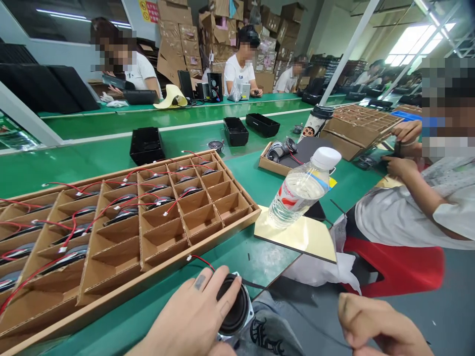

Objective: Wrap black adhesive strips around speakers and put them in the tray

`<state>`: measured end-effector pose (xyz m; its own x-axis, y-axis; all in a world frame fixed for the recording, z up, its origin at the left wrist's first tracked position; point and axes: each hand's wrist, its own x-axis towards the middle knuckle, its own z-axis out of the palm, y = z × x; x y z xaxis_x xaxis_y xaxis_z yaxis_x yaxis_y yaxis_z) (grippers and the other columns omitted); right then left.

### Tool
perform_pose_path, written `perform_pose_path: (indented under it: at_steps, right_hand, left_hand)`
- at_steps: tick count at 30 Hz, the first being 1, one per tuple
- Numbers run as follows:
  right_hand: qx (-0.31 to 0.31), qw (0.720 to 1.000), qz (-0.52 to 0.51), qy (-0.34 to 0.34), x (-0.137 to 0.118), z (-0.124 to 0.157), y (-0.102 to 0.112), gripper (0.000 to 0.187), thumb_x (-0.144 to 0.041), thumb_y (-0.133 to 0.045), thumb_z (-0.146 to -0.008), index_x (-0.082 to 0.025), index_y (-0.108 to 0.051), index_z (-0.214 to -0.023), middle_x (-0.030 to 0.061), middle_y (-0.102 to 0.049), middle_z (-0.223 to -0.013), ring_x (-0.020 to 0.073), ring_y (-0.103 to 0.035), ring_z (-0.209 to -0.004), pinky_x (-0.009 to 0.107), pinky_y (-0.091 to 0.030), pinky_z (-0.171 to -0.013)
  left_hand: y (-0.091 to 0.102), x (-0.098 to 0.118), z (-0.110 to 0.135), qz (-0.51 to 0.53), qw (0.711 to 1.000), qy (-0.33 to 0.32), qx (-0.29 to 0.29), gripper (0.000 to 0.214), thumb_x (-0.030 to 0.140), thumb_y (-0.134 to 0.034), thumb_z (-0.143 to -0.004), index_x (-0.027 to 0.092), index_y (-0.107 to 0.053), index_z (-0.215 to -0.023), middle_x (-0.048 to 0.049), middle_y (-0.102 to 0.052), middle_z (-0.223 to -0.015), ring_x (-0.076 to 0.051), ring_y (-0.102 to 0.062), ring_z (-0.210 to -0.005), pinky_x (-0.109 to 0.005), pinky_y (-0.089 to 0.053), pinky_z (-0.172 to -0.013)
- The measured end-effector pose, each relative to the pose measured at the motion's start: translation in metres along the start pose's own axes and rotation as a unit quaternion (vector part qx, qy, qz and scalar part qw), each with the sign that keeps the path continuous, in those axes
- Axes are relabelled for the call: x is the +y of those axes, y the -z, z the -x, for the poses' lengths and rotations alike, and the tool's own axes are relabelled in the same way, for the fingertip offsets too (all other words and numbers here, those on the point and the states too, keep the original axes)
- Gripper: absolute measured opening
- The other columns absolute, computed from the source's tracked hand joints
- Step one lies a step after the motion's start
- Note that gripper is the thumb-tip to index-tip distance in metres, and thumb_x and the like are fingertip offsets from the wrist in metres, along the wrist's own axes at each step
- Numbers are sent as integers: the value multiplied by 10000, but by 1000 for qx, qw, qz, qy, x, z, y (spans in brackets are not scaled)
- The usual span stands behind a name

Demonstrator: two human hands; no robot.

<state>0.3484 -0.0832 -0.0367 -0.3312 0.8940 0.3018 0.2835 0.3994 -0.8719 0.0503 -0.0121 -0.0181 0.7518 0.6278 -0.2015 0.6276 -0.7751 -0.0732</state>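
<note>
My left hand (202, 309) lies over a small black speaker (237, 309) at the near table edge, its fingers across the cone and gripping the frame. A red wire (202, 259) with a white plug runs from behind those fingers. Off to the right, my right hand (378, 324) is closed in a pinch. A thin black strip (308, 316) stretches from the speaker's side toward it, and its end seems to lie between the fingertips. Left of the speaker stands a divided cardboard box (163, 227) holding several wired speakers, with bare compartments on its near and right sides.
A water bottle (297, 193) stands on a yellow-backed sheet (297, 235). Behind it are a small cardboard tray (276, 165) with speakers and a patterned cup (315, 123). Black housings (146, 146) sit farther back. A co-worker (419, 188) works at right beside a red stool (404, 269).
</note>
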Motion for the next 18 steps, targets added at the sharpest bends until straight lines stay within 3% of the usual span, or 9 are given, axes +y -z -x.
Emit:
perform_pose_path:
  at_steps: [3,7,10,14,18]
  right_hand:
    - [27,1000,1,12,4,-16,8,36,-242,-651,-802,-224,-621,-796,1,-549,-611,111,-503,-565,201,-408,-515]
    - [44,999,-4,27,7,-32,17,21,-224,-655,-797,-229,-636,-792,4,-570,-631,111,-519,-574,201,-424,-521]
    - [58,998,-6,35,9,-38,23,25,-207,-658,-792,-229,-646,-793,2,-575,-634,109,-522,-571,203,-430,-524]
    - [42,999,24,7,16,-42,25,26,-194,-664,-783,-202,-654,-760,15,-583,-642,115,-533,-581,216,-430,-537]
    - [39,997,61,-39,28,-39,19,151,-277,-657,-791,-165,-643,-691,37,-582,-622,129,-540,-579,224,-434,-528]
  left_hand:
    - [5,-22,-4,-1,992,-117,-38,956,628,-700,-619,146,-333,-1359,-77,-354,-1402,-282,-468,-1045,-346,-467,-785]
    - [8,-41,-11,37,983,-178,-10,710,577,-586,-775,169,-388,-1322,-16,-425,-1360,-232,-460,-1036,-313,-415,-766]
    - [1,-40,-13,43,987,-156,0,747,610,-613,-729,158,-428,-1294,-49,-485,-1305,-224,-500,-974,-315,-424,-744]
    - [-19,-30,-6,18,997,-63,41,918,558,-813,-477,131,-508,-1230,-100,-537,-1237,-254,-527,-945,-333,-462,-782]
    - [-43,-26,6,72,988,-17,139,897,551,-802,-515,150,-480,-1250,-115,-536,-1227,-246,-531,-930,-348,-474,-813]
